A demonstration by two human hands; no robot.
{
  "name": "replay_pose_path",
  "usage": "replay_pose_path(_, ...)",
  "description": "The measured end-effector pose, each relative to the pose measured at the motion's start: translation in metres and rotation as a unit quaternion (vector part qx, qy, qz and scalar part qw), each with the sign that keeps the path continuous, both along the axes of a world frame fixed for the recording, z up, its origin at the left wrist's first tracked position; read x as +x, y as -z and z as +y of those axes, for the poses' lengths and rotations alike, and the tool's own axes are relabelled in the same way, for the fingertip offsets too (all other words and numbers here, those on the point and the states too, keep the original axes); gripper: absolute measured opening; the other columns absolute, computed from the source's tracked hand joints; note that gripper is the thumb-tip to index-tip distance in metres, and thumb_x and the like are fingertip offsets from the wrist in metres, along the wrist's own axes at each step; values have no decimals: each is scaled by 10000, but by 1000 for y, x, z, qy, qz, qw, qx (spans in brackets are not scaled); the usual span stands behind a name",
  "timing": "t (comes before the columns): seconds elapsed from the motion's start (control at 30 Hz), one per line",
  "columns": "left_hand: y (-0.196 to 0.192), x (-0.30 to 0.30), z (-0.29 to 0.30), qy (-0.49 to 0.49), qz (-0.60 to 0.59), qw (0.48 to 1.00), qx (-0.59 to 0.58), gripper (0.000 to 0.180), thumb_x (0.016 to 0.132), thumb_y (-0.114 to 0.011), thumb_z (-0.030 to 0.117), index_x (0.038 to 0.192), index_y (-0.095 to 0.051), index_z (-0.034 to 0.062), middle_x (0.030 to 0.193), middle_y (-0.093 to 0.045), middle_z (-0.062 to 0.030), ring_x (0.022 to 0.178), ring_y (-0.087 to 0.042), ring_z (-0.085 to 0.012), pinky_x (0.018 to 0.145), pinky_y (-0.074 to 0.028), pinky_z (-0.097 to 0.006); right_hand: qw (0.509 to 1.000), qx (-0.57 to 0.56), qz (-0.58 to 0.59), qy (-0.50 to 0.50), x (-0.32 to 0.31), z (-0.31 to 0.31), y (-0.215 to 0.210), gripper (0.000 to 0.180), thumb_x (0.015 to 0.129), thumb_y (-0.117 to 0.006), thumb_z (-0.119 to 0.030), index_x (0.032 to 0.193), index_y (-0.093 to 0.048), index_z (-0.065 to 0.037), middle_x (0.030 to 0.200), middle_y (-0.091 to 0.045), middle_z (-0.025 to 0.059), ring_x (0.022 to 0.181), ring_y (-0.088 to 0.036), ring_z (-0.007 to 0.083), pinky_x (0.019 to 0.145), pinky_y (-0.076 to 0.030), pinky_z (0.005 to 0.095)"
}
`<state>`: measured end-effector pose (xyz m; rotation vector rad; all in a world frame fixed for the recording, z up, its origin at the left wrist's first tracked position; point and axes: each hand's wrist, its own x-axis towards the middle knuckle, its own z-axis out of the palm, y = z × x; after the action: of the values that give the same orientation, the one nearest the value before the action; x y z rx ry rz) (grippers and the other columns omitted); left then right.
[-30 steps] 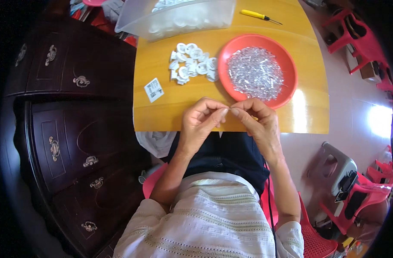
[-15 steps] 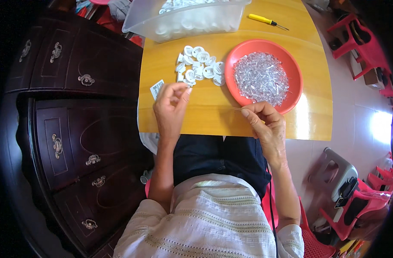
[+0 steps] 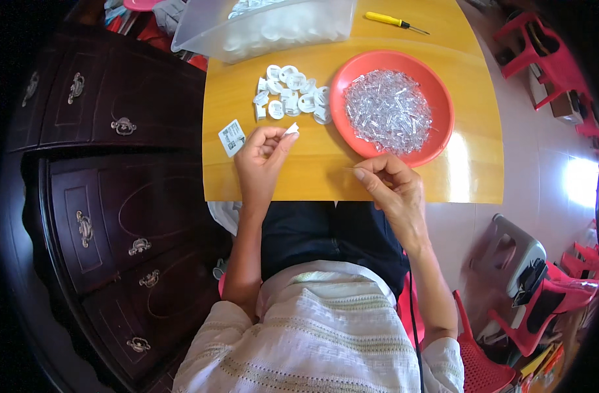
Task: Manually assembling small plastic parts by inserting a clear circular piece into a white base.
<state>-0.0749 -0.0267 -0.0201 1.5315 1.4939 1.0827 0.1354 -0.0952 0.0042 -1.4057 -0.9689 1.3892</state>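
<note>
Pinched between the thumb and forefinger of my left hand [image 3: 261,157] is a small white plastic part [image 3: 291,129]. It is raised a little on the near side of a cluster of similar round white plastic parts [image 3: 291,82]. My right hand [image 3: 394,187] pinches a thin clear plastic stick [image 3: 349,169], its tip pointing left toward my other hand. Just beyond the right fingers stands a red plate [image 3: 446,124] heaped with many small clear plastic sticks [image 3: 388,108].
A translucent bin [image 3: 286,42] of white parts stands at the far edge. A yellow-handled screwdriver [image 3: 386,19] lies at the far right. A printed white card [image 3: 232,137] rests left of my left hand. Dark drawers [image 3: 116,196] flank the wooden table [image 3: 299,187].
My left hand has picked up a white part from the cluster and come back slightly from it. My right hand keeps the stick. The whole view has shifted a little.
</note>
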Motion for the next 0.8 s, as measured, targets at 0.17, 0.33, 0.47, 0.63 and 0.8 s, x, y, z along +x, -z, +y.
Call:
replay_pose_path(0.17,5,14,-21,100,-405,888,-194,158,946,-589,139,1043,-600,15,939,-627,-58,830,-573,-105,737,-454,-237,998,6,70,-4,-6,1,-5,95,880,-676,-84,904,-644,2,813,-622,-9,724,-540,47,598,-463,208)
replay_pose_path(0.33,-4,43,-34,123,-459,856,-203,221,953,-567,111,1145,-572,0,986,-626,-67,844,-580,-108,739,-469,-245,987,121,90,52,-12,-1,2,66,865,-665,-40,887,-624,7,916,-644,38,788,-590,71,619,-497,213)
replay_pose_path(0.47,-5,51,-39,140,-426,876,-177,246,960,-543,92,1177,-566,-21,1041,-633,-87,870,-590,-117,764,-486,-258,981,180,29,63,-7,-6,8,50,851,-657,-13,881,-620,3,942,-647,61,813,-609,93,637,-509,218)
replay_pose_path(0.63,-12,53,-43,166,-391,884,-193,217,960,-539,85,1138,-587,-31,1056,-639,-97,898,-613,-129,806,-508,-276,980,164,75,81,0,-10,9,45,858,-653,-6,888,-620,4,926,-651,61,814,-615,102,661,-516,228)
replay_pose_path(0.8,-9,51,-43,173,-363,896,-188,180,954,-547,70,1094,-607,-29,997,-655,-91,868,-635,-133,797,-523,-275,979,162,95,84,2,-13,9,45,868,-647,-2,895,-614,15,911,-658,71,816,-626,107,690,-522,245)
